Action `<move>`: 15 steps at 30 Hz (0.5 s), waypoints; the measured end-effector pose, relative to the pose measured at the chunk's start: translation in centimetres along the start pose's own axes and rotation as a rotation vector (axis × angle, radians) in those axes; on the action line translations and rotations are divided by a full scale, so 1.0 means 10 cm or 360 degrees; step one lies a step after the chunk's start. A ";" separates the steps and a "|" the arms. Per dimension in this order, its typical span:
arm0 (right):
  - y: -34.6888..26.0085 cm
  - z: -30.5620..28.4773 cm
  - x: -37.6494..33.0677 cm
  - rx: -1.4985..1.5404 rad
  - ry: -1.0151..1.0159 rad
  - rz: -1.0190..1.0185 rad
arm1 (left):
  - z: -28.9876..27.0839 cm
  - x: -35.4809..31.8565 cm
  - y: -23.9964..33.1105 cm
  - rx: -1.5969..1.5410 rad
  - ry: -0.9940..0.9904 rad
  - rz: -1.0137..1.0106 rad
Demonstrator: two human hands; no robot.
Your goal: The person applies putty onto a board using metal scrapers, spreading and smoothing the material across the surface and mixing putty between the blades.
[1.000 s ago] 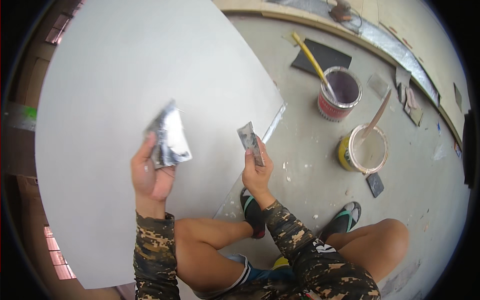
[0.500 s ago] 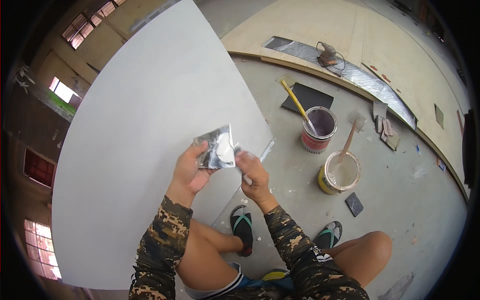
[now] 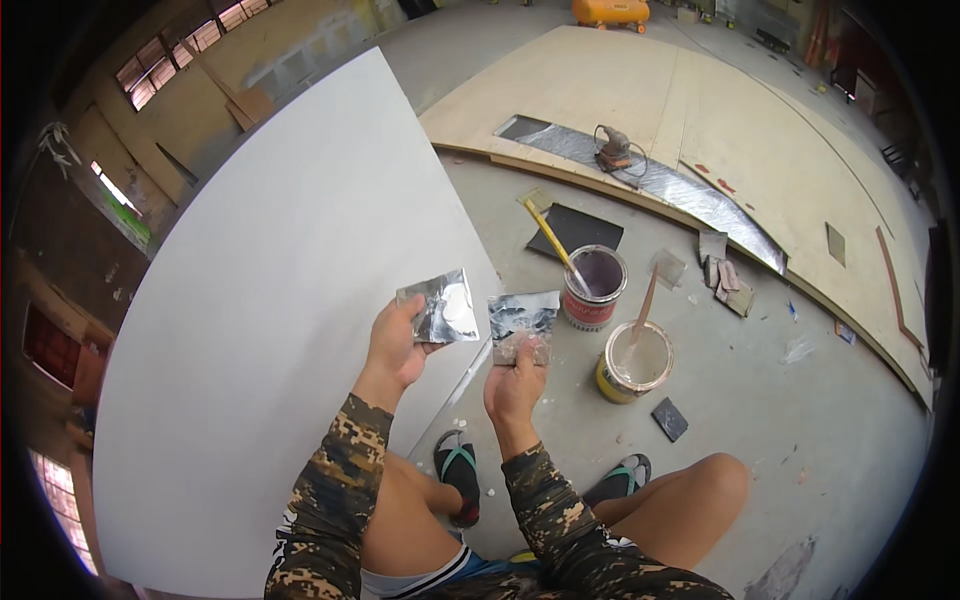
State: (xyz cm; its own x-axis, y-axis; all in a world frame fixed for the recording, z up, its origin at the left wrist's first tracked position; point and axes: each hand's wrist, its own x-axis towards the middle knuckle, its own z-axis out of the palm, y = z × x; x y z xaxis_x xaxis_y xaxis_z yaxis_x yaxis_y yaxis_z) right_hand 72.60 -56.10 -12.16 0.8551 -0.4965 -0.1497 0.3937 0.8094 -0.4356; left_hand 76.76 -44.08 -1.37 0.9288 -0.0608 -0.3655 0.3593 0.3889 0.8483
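In my left hand (image 3: 393, 345) is a thin, shiny, square putty spreader (image 3: 432, 318), a blob of white putty (image 3: 459, 309) on its face. My thumb presses on its left edge. My right hand (image 3: 516, 392) grips a second putty spreader (image 3: 524, 312) from below, thumb on the front, its upper face smeared grey and white. The two spreaders are held side by side, slightly apart, over the right edge of a large smooth white panel (image 3: 250, 350).
Right of my hands stand a red-labelled can (image 3: 590, 313) with a yellow stick and a yellow can (image 3: 617, 388) with a brown stick. A dark sanding block (image 3: 670, 419) lies nearby. Beyond are a black sheet (image 3: 585, 229), sandpaper scraps (image 3: 735, 294), a plywood platform (image 3: 580, 80) and a sander (image 3: 614, 152).
My right hand has come away from the left spreader, turned upward and moved slightly right, so its own spreader now shows its face. The view has tilted up and turned slightly right.
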 end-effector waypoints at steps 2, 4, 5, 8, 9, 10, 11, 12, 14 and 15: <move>-0.11 0.10 -0.05 -0.0286 -0.0026 -0.0046 | 0.07 -0.04 -0.01 -0.0032 0.0030 0.0033; -0.16 0.19 -0.08 -0.0570 -0.0047 -0.0081 | 0.11 -0.03 -0.06 -0.0035 0.0039 -0.0056; -0.15 0.23 -0.09 -0.0637 -0.0153 -0.0193 | 0.13 -0.01 -0.07 -0.0076 0.0010 -0.0079; -0.19 0.23 -0.10 -0.1157 -0.0485 -0.0624 | 0.14 0.03 -0.07 -0.0097 -0.0048 -0.0008; -0.23 0.19 -0.09 -0.1597 -0.0695 -0.0942 | 0.12 0.04 -0.07 -0.0110 -0.0052 0.0000; -0.27 0.15 -0.03 -0.1601 -0.0707 -0.0950 | 0.09 0.06 -0.05 -0.0092 -0.0073 0.0060; -0.32 0.07 0.06 -0.1732 -0.0863 -0.0973 | 0.09 0.07 -0.03 -0.0073 -0.0095 0.0121; -0.39 0.05 0.12 -0.1855 -0.1024 -0.0987 | 0.09 0.07 -0.01 -0.0080 -0.0091 0.0133; -0.57 0.04 0.24 -0.1800 -0.1042 -0.0727 | 0.11 0.08 0.00 0.0028 -0.0011 0.0296; -0.62 0.16 0.28 -0.1850 -0.1153 -0.0752 | 0.05 0.11 -0.02 0.0033 0.0001 0.0303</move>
State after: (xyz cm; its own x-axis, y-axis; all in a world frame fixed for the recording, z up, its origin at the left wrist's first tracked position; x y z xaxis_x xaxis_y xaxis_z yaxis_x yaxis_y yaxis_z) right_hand 73.12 -62.06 -8.48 0.8436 -0.0900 0.5294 0.4923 -0.2642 -0.8294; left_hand 77.74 -44.64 -1.74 0.9801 0.0127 -0.1980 0.1790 0.3742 0.9099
